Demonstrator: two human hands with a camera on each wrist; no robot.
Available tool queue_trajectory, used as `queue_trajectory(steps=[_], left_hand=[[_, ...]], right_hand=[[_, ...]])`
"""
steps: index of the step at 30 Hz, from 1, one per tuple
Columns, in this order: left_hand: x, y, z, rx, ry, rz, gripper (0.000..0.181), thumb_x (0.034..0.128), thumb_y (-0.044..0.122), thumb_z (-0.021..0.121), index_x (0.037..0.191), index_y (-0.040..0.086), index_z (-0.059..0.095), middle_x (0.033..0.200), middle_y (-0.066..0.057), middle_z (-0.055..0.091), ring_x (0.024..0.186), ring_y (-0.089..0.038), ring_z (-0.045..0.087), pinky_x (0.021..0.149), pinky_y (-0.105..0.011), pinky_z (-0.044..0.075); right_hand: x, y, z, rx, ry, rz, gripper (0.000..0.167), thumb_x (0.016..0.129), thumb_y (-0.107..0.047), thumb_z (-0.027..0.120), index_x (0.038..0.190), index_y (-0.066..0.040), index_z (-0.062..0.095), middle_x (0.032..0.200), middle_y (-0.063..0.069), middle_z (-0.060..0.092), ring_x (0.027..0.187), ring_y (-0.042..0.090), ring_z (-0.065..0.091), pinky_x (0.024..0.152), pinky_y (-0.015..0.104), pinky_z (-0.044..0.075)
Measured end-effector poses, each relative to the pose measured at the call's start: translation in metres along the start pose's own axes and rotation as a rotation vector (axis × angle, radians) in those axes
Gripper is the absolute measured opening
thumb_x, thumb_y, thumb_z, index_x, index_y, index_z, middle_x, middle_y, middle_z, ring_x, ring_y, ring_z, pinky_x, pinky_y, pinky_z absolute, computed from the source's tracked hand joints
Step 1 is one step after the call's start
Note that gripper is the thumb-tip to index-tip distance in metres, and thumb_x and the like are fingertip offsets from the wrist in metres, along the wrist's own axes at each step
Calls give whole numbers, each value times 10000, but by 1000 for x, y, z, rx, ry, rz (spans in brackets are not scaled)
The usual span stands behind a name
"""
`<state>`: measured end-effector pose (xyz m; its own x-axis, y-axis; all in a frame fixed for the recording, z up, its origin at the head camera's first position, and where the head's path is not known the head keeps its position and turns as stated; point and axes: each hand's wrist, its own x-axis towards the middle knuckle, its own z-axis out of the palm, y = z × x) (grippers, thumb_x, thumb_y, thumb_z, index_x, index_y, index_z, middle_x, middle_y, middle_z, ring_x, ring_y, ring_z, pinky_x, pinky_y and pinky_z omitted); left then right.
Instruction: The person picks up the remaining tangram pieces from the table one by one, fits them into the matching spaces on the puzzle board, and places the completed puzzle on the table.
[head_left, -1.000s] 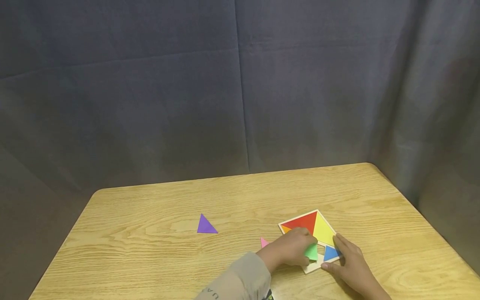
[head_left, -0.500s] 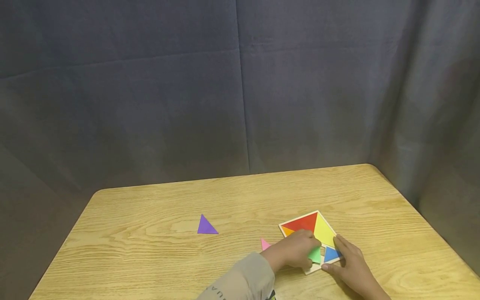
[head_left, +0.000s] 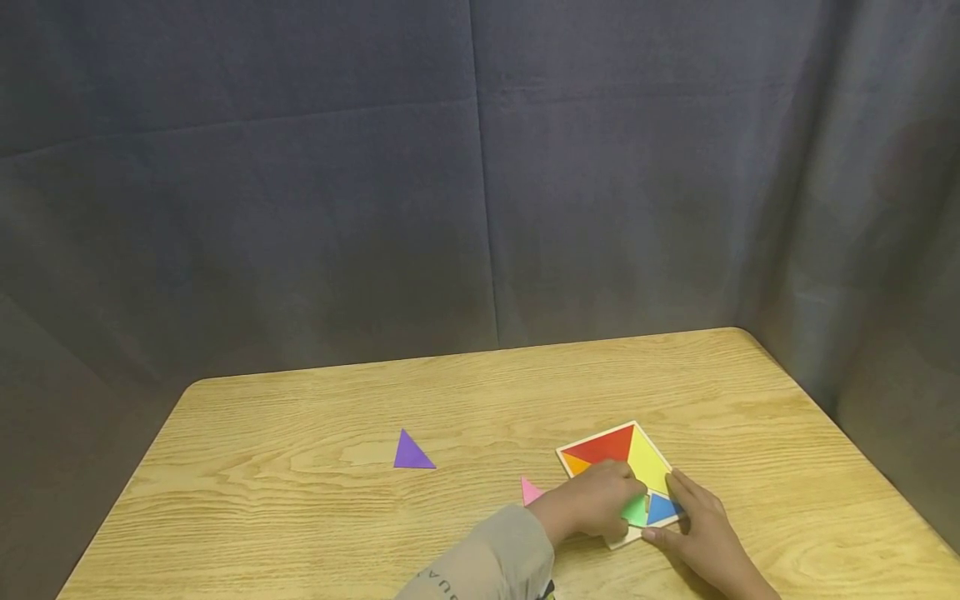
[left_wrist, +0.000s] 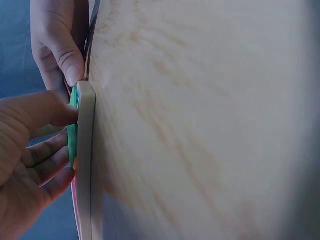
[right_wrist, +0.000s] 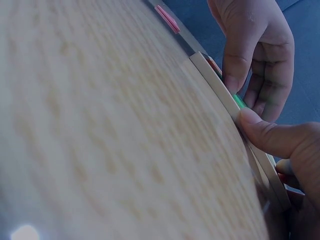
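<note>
In the head view, the left hand (head_left: 603, 500) pinches the green piece (head_left: 636, 510) over the near part of the wooden board (head_left: 624, 539), on the right of the table (head_left: 300, 525). The right hand (head_left: 701, 533) grips the board's right side, thumb at the near edge. A narrow bare gap shows between the green piece and the blue piece (head_left: 663, 508). The work seems to be fitting the green piece in; it would go best with the right hand bracing the board while the left lines up edges and corners before pressing down. The left hand covers part of the green piece, and the orange piece (head_left: 573, 462) and pink piece (head_left: 530, 490) are partly hidden. The red piece (head_left: 600, 445), yellow piece (head_left: 647, 460) and purple piece (head_left: 412, 452) lie farther off.

In the left wrist view, thumb and fingers hold the green piece by its edges, proud of the board's rim. A light grip, letting the piece settle flat, should beat forcing it. The recess itself is out of sight.

In the right wrist view, only a sliver of green shows past the rim, so whether it is seated cannot be told. The right hand is cut off by the frame edge.
</note>
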<state>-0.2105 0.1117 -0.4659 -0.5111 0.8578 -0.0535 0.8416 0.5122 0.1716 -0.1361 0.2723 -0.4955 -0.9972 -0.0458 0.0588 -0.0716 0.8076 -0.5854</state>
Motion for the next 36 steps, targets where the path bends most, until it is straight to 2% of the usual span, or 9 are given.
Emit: queue_trajectory(steps=[7, 19, 29, 36], left_hand=[[2, 1, 2, 25, 4, 15, 400, 666, 221, 693, 1050, 209, 580, 946, 96, 486, 874, -31, 423, 811, -130, 287], [4, 4, 0, 71, 2, 40, 344, 676, 213, 680, 1007, 203, 589, 965, 85, 494, 879, -47, 433, 799, -150, 313], [7, 3, 3, 82, 4, 58, 324, 666, 189, 675, 978, 212, 593, 936, 88, 489, 829, -44, 420, 728, -149, 318], [8, 4, 1, 46, -37, 44, 338, 686, 164, 664, 1012, 218, 592, 944, 96, 484, 834, -36, 410, 715, -136, 305]], right_hand=[[0, 0, 0, -1, -5, 1, 900, 654, -422, 680, 1241, 150, 307, 1292, 314, 245, 1121, 485, 205, 845, 615, 226], [0, 0, 0, -5, 8, -14, 892, 650, -422, 682, 1230, 153, 324, 1280, 321, 261, 1111, 490, 219, 841, 613, 228], [0, 1, 0, 14, 20, -28, 884, 650, -397, 694, 1228, 159, 323, 1273, 326, 265, 1107, 499, 216, 837, 613, 222], [-1, -1, 0, 24, 16, -30, 871, 653, -380, 697, 1226, 159, 323, 1275, 328, 260, 1109, 506, 207, 834, 622, 219]])
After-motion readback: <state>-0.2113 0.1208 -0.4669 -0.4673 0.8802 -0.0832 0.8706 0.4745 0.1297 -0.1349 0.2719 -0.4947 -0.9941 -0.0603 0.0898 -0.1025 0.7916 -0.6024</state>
